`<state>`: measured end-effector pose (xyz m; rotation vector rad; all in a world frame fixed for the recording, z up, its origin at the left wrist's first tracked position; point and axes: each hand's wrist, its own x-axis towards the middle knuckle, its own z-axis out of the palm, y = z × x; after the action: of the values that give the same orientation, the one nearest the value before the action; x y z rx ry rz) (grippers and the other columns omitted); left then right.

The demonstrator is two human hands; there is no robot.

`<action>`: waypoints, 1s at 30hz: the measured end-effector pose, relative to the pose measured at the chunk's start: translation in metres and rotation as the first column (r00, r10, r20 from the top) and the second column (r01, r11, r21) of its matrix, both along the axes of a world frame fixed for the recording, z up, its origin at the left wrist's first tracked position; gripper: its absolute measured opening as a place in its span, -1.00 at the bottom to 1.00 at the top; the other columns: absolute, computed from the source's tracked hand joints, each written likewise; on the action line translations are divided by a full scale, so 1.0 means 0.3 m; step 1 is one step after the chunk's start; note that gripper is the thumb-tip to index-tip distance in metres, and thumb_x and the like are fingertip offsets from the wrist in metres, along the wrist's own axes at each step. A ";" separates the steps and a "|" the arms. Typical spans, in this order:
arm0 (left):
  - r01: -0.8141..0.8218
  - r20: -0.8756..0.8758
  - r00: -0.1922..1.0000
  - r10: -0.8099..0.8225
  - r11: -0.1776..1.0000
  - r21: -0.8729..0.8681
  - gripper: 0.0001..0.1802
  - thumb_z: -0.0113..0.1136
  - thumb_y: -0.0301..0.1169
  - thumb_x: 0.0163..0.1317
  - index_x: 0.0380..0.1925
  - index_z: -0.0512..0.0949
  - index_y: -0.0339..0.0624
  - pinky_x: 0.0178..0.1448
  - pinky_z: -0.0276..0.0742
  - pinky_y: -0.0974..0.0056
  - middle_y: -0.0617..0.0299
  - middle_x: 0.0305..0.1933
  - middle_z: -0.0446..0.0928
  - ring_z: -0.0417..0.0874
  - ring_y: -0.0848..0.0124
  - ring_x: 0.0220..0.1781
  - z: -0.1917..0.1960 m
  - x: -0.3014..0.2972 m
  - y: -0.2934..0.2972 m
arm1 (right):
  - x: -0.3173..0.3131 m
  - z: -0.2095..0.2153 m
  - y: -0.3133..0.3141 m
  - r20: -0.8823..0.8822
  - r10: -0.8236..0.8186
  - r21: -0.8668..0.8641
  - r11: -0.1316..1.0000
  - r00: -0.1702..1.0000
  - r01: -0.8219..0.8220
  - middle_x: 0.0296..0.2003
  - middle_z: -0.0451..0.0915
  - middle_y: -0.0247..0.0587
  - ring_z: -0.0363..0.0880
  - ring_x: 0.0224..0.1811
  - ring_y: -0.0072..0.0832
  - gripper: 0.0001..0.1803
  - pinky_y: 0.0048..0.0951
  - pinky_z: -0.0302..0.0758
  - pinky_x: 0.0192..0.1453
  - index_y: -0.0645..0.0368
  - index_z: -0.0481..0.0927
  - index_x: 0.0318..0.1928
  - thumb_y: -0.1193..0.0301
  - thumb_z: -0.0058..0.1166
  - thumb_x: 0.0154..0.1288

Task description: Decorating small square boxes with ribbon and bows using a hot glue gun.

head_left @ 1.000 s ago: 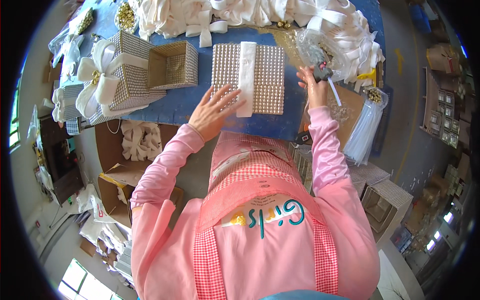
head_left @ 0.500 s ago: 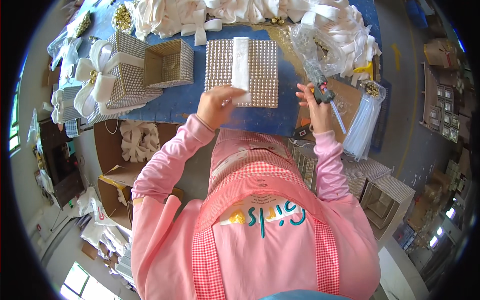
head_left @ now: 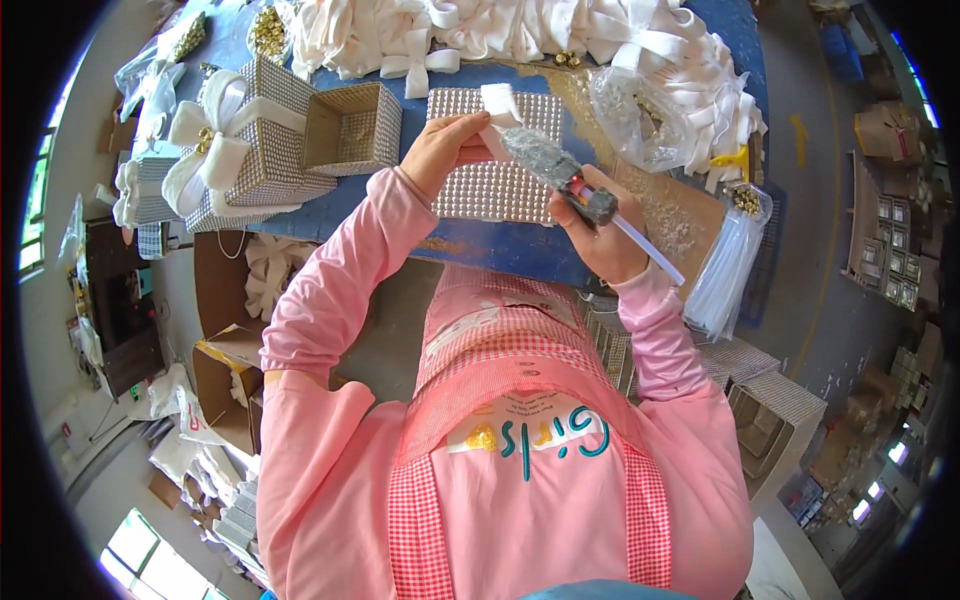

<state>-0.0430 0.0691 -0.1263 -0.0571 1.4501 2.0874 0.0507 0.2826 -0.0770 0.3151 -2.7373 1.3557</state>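
Note:
A box panel or lid covered in pearl-like beads (head_left: 490, 195) lies on the blue table in front of me. Across it runs a white ribbon strip (head_left: 498, 103), whose near end is lifted off the beads. My left hand (head_left: 445, 150) pinches that raised end between thumb and fingers. A grey hot glue gun (head_left: 548, 165) with a translucent glue stick (head_left: 648, 248) in its back is gripped by my right hand (head_left: 608, 235). Its nozzle end is beside the lifted ribbon, over the panel; whether the tip touches is hard to see.
At left stand an open beaded box (head_left: 350, 130) and beaded boxes with a white bow (head_left: 215, 140). White ribbon bows (head_left: 420, 62) heap along the back. A clear plastic bag (head_left: 640, 115), brown cardboard (head_left: 685, 215) and a bag of glue sticks (head_left: 725, 265) lie at right.
My right hand has taken firm hold of the glue gun and brought it left over the panel. My left hand has raised the ribbon's near end, which was lying flat.

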 end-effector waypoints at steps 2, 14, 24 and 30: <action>-0.003 0.019 1.000 0.002 1.000 0.016 -0.61 -0.02 -0.24 0.29 -0.14 0.50 -0.42 0.02 0.53 0.31 0.03 -0.20 0.59 0.63 0.30 -0.15 -0.009 -0.005 0.003 | -0.004 -0.008 -0.005 0.004 0.003 -0.005 1.000 1.000 -0.003 -0.55 0.49 -0.09 0.50 -0.47 -0.03 -0.63 -0.22 0.37 -0.50 0.12 0.48 -0.38 0.07 0.17 0.11; -0.026 0.037 0.999 0.025 1.000 0.012 -0.62 -0.02 -0.27 0.28 -0.15 0.50 -0.43 0.02 0.53 0.30 0.01 -0.17 0.58 0.63 0.29 -0.14 0.008 -0.002 0.029 | -0.011 -0.045 0.018 -0.011 -0.092 -0.041 0.995 0.996 0.092 -0.62 0.46 -0.13 0.50 -0.54 -0.12 -0.65 -0.28 0.37 -0.51 0.16 0.52 -0.41 0.11 0.17 0.13; 0.030 0.024 0.999 -0.030 0.999 -0.015 -0.57 -0.09 -0.26 0.33 -0.01 0.41 -0.46 0.12 0.48 0.23 -0.05 -0.07 0.54 0.60 0.24 -0.04 0.000 -0.015 0.012 | 0.002 -0.049 0.029 0.035 -0.113 -0.045 0.992 0.993 0.114 -0.64 0.46 -0.10 0.48 -0.58 -0.10 -0.67 -0.28 0.35 -0.55 0.18 0.51 -0.46 0.15 0.21 0.10; 0.013 0.027 1.000 -0.012 1.000 -0.018 -0.57 -0.08 -0.25 0.33 -0.02 0.42 -0.46 0.11 0.48 0.24 -0.06 -0.08 0.54 0.60 0.25 -0.05 0.005 -0.019 0.006 | 0.005 -0.049 0.016 0.014 -0.047 -0.007 0.999 0.999 0.047 -0.65 0.47 -0.13 0.48 -0.59 -0.13 -0.66 -0.30 0.34 -0.55 0.17 0.52 -0.45 0.14 0.21 0.10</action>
<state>-0.0485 0.0709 -0.1248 -0.0828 1.4498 2.0557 0.0522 0.2875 -0.0917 0.2408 -2.7318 1.3609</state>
